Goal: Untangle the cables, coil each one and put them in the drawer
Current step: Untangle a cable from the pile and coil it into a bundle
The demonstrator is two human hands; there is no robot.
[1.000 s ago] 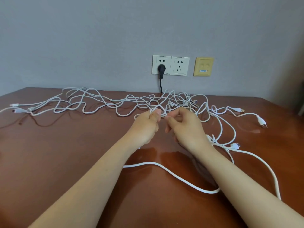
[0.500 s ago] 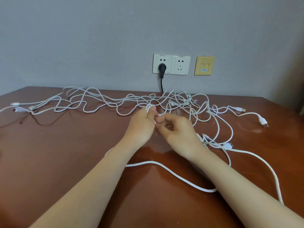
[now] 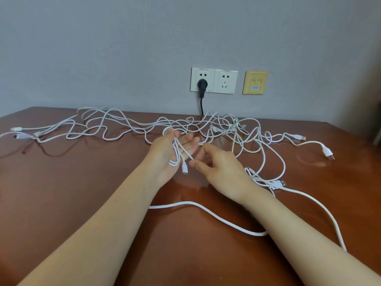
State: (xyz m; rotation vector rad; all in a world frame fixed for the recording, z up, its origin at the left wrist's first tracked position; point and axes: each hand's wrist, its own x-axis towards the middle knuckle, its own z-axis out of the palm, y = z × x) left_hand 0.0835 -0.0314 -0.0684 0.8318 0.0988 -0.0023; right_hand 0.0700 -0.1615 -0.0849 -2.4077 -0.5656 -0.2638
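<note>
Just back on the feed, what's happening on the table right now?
A person is coiling one white cable out of the tangle. It is looped around the left hand, held palm up with straight fingers, its small connector hanging below. The right hand sits close beside; whether it pinches the strand is unclear. The other white cables lie tangled across the wooden table. No drawer is in view.

Surface and material survey

Counter (image 3: 82, 193): reddish-brown wood, high-gloss, reflective finish. Cables (image 3: 127, 129): smooth white plastic sheath; USB connector tip (image 3: 303, 138): bare metal. Wall (image 3: 123, 48): matt grey paint. Socket plates (image 3: 225, 81): smooth white plastic; data plate (image 3: 255, 82): yellowed plastic; plug (image 3: 202, 84): black plastic.
</note>
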